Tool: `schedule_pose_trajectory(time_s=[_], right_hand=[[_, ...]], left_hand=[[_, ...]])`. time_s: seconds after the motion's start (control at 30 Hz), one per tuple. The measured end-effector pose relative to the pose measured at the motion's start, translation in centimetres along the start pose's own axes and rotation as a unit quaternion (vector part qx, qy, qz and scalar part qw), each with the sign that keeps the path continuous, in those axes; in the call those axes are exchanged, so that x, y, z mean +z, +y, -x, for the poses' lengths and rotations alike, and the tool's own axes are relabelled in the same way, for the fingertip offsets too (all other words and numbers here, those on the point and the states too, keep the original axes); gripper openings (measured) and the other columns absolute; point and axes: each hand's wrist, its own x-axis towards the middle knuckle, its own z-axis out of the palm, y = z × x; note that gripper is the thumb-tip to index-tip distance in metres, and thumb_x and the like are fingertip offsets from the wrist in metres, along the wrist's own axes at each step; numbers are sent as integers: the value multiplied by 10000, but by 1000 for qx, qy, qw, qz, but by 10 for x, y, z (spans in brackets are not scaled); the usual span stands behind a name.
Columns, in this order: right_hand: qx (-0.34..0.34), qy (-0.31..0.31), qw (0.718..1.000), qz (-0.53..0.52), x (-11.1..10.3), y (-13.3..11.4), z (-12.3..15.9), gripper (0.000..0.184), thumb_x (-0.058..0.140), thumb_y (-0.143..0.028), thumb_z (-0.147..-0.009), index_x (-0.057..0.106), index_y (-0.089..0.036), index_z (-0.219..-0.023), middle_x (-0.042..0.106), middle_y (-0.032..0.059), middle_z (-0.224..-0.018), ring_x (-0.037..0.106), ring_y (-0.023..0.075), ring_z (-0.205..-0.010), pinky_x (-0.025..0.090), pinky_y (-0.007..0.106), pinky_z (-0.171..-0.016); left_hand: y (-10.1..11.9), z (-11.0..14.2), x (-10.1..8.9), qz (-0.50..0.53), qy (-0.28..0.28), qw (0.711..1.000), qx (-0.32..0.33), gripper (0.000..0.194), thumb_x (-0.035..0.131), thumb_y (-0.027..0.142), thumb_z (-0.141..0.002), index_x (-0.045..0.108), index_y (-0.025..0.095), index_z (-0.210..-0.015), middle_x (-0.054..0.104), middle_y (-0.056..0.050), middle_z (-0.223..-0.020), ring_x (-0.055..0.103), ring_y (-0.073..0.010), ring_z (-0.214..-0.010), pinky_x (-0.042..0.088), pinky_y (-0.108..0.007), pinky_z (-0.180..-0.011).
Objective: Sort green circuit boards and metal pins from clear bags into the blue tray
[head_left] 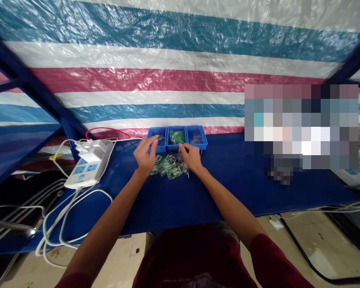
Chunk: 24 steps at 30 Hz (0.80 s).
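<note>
A loose pile of small green, clear and metallic-looking pieces [170,167] lies on the blue table, in front of three joined blue bins. My left hand [145,155] is over the front edge of the left bin [161,149]. Its thumb and forefinger are drawn together at a small piece too tiny to name. Above the pile's right side, my right hand [192,157] is closed in a pinch near the middle bin [176,148]; whatever is between those fingertips is hidden. Green pieces fill the middle bin, while darker small pieces lie in the right bin [204,141].
A white power strip [75,181] with plugged-in white adapters [91,150] stands at the left, its cables [64,214] looping over the table edge. Striped plastic sheeting [168,60] hangs behind. The right side of the view is pixelated, with a dark object [283,164] below it.
</note>
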Motion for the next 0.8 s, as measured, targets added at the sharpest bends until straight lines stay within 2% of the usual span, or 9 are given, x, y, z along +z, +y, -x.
schedule_pose_trajectory(time_s=[0.07, 0.17, 0.23, 0.43, 0.5, 0.57, 0.6, 0.67, 0.8], right_hand=[[0, 4, 1000, 11, -1, 0, -1, 410, 443, -432, -945, 603, -198, -648, 544, -17, -540, 531, 138, -548, 374, 255, -616], [-6, 13, 1000, 23, -3, 0, -1, 416, 443, -433, -939, 601, -195, -637, 546, -13, -540, 508, 135, -540, 359, 257, -601], [-10, 17, 999, 25, -3, -1, -1, 422, 441, -434, -939, 599, -192, -632, 540, -14, -538, 493, 132, -537, 351, 256, -594], [-30, 5, 999, 19, -4, -2, -1, 417, 441, -424, -945, 601, -185, -643, 550, -14, -552, 482, 125, -538, 346, 249, -593], [-30, -4, 999, 26, -3, -1, -1, 409, 445, -414, -946, 606, -185, -648, 566, -8, -568, 491, 127, -546, 346, 251, -600], [-24, -15, 999, 39, -3, 0, -1, 405, 443, -409, -948, 613, -187, -654, 580, -2, -584, 501, 133, -557, 348, 254, -607], [-22, -21, 999, 46, -2, 1, -1, 406, 441, -409, -949, 616, -188, -657, 586, 2, -592, 507, 137, -564, 348, 255, -608], [-21, -31, 998, 55, -2, 2, -1, 408, 436, -408, -951, 618, -190, -658, 589, 8, -598, 519, 146, -576, 348, 257, -606], [-30, -45, 996, 73, -1, 4, -2, 409, 437, -401, -952, 600, -196, -638, 557, 8, -575, 510, 152, -571, 338, 262, -602]], left_hand=[[-6, -12, -1, -32, 33, 999, 7, 300, 486, 359, -975, 712, 171, -1034, 724, -84, -949, 650, -192, -866, 487, -328, -851], [-20, -25, 1, -51, -30, 998, 4, 311, 508, 402, -961, 724, 177, -964, 730, -73, -908, 655, -194, -841, 492, -320, -833], [-25, -26, 1, -49, -31, 998, -26, 318, 507, 406, -960, 723, 173, -952, 729, -65, -906, 655, -186, -832, 494, -306, -819], [-18, -22, -8, -33, 108, 991, -79, 339, 451, 397, -985, 694, 175, -1066, 695, -55, -914, 639, -174, -861, 477, -307, -857], [-21, -24, -9, -30, 108, 990, -83, 351, 424, 394, -991, 681, 184, -1105, 696, -63, -955, 637, -185, -904, 469, -317, -887], [-34, -29, -5, -43, 32, 996, -78, 326, 460, 389, -968, 696, 192, -1078, 709, -74, -989, 639, -214, -946, 464, -336, -908], [-43, -31, -1, -60, -38, 995, -74, 295, 500, 383, -942, 711, 196, -1029, 719, -76, -965, 646, -236, -937, 471, -351, -896], [-61, -37, 9, -115, -197, 971, -74, 202, 585, 336, -871, 733, 204, -906, 736, -79, -863, 663, -281, -874, 482, -396, -868], [-83, -54, 35, -212, -310, 926, -47, 259, 541, 198, -837, 737, 197, -1007, 746, -103, -1002, 666, -301, -964, 471, -408, -914]])
